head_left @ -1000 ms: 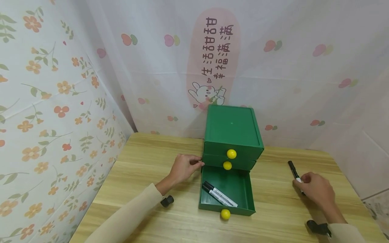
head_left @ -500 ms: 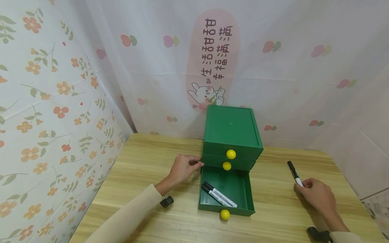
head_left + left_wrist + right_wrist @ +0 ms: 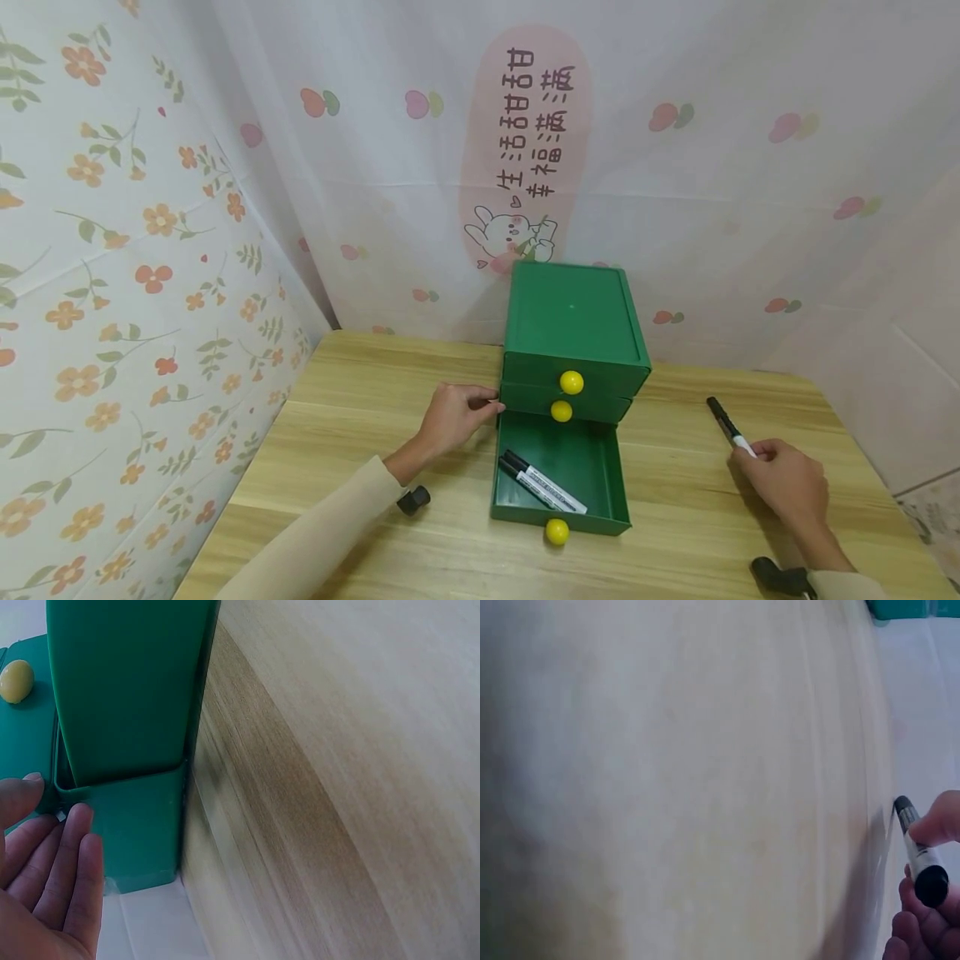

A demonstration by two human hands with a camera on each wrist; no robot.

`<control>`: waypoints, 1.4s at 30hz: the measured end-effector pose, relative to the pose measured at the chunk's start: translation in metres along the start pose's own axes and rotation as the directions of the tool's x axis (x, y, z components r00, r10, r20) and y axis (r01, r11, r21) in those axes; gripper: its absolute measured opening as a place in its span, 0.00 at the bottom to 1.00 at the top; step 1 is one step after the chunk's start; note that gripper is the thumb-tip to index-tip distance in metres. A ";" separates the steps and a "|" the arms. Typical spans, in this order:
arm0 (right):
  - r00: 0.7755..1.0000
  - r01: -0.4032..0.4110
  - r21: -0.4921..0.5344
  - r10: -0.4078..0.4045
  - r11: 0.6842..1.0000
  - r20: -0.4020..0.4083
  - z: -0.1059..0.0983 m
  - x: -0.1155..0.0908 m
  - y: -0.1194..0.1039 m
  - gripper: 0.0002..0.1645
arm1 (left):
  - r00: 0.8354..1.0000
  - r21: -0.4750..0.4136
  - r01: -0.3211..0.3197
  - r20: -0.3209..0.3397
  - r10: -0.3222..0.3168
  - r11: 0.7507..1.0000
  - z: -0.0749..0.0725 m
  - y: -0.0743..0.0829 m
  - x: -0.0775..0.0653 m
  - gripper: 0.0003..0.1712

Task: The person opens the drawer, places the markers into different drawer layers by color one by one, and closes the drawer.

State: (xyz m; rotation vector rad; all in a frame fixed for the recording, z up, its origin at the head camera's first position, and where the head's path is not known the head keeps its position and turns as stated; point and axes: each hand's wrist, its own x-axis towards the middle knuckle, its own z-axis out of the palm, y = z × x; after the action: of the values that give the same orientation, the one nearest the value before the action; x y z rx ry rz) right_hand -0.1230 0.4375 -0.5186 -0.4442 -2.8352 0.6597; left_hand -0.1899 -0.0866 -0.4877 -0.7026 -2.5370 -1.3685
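Observation:
My left hand (image 3: pixel 452 417) is at the left side of a green drawer cabinet (image 3: pixel 573 312), fingertips right at the front left edge by the middle drawer. In the left wrist view its fingers (image 3: pixel 75 881) are fairly straight, thumb apart from them. Below, the bottom drawer (image 3: pixel 613 475) stands pulled out, with two black-capped white markers (image 3: pixel 551 487) lying slanted inside. To the right of the cabinet, my right hand (image 3: pixel 787 483) pinches a similar marker (image 3: pixel 726 421) between thumb and fingers, its black cap pointing away. The right wrist view shows that marker's black end (image 3: pixel 931 886) between thumb and fingers.
The cabinet's yellow ball knobs include one (image 3: pixel 557 532) on the open drawer's front. A wooden table (image 3: pixel 360 392) bears everything, with a printed curtain (image 3: pixel 405 208) behind and a floral one (image 3: pixel 135 292) at the left. Black wrist devices (image 3: pixel 780 577) sit below both hands.
My right hand has shifted slightly toward me along the marker, whose cap end has turned a little to the left. The left hand and the drawer have not visibly moved.

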 end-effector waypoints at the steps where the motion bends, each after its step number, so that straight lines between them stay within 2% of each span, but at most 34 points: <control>1: 1.000 -0.002 0.005 0.002 1.000 -0.019 0.000 -0.001 -0.001 0.23 | 1.000 0.002 0.003 0.001 -0.003 1.000 0.000 0.000 0.000 0.11; 10: 0.995 -0.034 0.034 0.036 0.999 -0.089 -0.002 -0.005 -0.006 0.22 | 1.000 -0.008 0.000 -0.008 0.000 1.000 0.001 0.000 0.000 0.10; 20: 0.994 -0.034 0.051 0.039 0.998 -0.101 -0.006 -0.009 -0.013 0.20 | 1.000 -0.009 0.018 0.000 -0.018 1.000 0.003 -0.002 0.001 0.10; 35: 0.997 0.054 0.048 -0.051 0.997 -0.063 -0.009 -0.017 -0.023 0.21 | 1.000 -0.032 0.019 -0.002 -0.019 0.999 0.002 -0.002 0.000 0.10; 42: 0.991 0.113 0.040 -0.109 0.993 -0.082 -0.013 -0.023 -0.031 0.19 | 1.000 -0.022 0.018 -0.001 -0.018 1.000 0.002 -0.004 -0.001 0.10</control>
State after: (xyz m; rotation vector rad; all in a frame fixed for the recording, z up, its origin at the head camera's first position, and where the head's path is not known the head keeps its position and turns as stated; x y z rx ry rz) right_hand -0.1055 0.4080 -0.4962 -0.2960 -2.7413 0.6669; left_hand -0.1909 -0.0868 -0.4918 -0.6841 -2.5368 -1.4037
